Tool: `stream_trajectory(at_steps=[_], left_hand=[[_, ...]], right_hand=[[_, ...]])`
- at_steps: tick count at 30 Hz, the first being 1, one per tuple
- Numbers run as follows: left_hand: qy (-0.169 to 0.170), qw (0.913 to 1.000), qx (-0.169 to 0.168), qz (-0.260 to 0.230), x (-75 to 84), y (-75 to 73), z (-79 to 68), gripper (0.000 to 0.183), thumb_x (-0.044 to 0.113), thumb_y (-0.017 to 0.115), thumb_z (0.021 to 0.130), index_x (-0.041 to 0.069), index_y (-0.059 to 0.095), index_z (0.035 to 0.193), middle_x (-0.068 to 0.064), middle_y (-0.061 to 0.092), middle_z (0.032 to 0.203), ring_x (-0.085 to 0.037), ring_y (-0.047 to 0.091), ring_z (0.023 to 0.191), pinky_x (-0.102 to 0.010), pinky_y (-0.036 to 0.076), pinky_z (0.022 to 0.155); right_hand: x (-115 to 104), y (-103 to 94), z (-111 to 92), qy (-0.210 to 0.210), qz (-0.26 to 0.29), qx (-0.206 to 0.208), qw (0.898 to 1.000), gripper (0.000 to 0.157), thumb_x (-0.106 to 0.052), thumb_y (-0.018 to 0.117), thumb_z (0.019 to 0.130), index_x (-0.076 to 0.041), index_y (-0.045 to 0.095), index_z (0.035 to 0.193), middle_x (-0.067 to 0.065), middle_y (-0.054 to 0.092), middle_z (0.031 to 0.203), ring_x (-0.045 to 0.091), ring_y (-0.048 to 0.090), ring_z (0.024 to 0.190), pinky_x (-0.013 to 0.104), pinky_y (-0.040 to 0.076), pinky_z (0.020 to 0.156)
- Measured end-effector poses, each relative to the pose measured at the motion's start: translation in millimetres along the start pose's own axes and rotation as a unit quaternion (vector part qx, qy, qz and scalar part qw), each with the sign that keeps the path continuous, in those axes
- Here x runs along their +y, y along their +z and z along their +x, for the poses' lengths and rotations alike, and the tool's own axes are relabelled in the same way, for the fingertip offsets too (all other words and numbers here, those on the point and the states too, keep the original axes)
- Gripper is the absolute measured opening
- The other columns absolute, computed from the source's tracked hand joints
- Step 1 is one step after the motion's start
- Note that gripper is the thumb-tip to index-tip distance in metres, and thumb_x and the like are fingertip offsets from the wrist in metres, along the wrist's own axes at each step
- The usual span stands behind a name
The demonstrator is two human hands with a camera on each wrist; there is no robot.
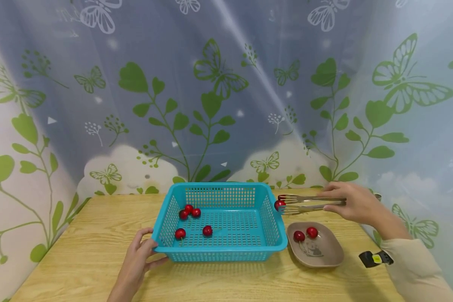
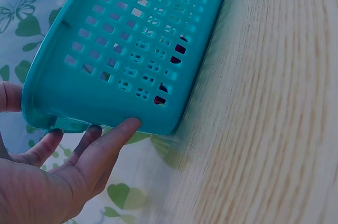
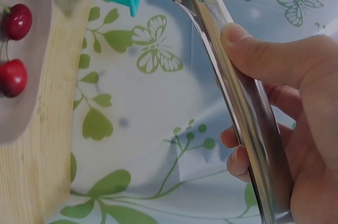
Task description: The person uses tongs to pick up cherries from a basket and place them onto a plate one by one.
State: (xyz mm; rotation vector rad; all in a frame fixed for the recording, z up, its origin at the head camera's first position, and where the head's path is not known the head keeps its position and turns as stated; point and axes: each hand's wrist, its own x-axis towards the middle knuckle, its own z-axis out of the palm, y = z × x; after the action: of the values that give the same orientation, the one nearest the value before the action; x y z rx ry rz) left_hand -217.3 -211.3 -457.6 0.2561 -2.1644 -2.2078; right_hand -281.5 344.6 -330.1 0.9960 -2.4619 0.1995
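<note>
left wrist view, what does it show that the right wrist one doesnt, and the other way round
Only the left wrist view shows the left hand, touching the basket, with dark red visible through its holes. Only the right wrist view shows the right hand holding the tongs, plus the plate with two cherries. Both show the basket, the table and the printed cloth.

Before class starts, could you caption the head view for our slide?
Right hand grips metal tongs pinching a cherry by a blue basket of cherries; left hand holds the basket's corner.
</note>
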Motion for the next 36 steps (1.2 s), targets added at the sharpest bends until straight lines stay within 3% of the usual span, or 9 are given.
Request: stream_trajectory(at_steps=[10,21,30,36], left_hand=[[-0.004,1.0000,-0.002,0.000,1.2,0.5,0.7,0.048,0.013,0.046,0.101,0.007,0.035,0.147,-0.031,0.047,0.145,-0.025,0.071,0.105,-0.055,0.065,0.089],[-0.007,1.0000,-0.002,0.004,0.2,0.3,1.1,0.046,0.014,0.046,0.101,0.007,0.035,0.146,-0.033,0.048,0.147,-0.024,0.073,0.104,-0.054,0.066,0.089],[-0.006,1.0000,-0.001,-0.002,0.1,0.3,1.7,0.047,0.014,0.046,0.101,0.008,0.035,0.146,-0.033,0.049,0.146,-0.024,0.073,0.103,-0.055,0.065,0.089],[-0.005,1.0000,-0.003,-0.004,0.1,0.1,1.2,0.047,0.014,0.047,0.101,0.008,0.036,0.146,-0.032,0.049,0.145,-0.024,0.072,0.103,-0.056,0.065,0.090]], right_hand=[[6.2,-5.6,-20.0,0.032,-0.021,-0.007,0.999,0.036,-0.016,0.088,0.077,-0.020,0.081,0.112,0.001,0.073,0.105,-0.001,0.056,0.075,0.019,0.044,0.054],[9.5,-4.9,-38.0,0.050,-0.017,-0.047,0.998,0.034,-0.019,0.086,0.080,-0.016,0.080,0.113,0.006,0.073,0.107,-0.008,0.056,0.069,0.020,0.050,0.054],[16.8,2.4,-54.6,0.018,-0.014,-0.047,0.999,0.034,-0.017,0.087,0.076,-0.015,0.080,0.109,-0.003,0.071,0.099,-0.006,0.052,0.072,0.018,0.043,0.051],[21.1,3.2,-64.4,0.046,-0.015,-0.071,0.996,0.034,-0.020,0.087,0.077,-0.019,0.081,0.110,-0.008,0.069,0.096,-0.009,0.050,0.072,0.017,0.040,0.051]])
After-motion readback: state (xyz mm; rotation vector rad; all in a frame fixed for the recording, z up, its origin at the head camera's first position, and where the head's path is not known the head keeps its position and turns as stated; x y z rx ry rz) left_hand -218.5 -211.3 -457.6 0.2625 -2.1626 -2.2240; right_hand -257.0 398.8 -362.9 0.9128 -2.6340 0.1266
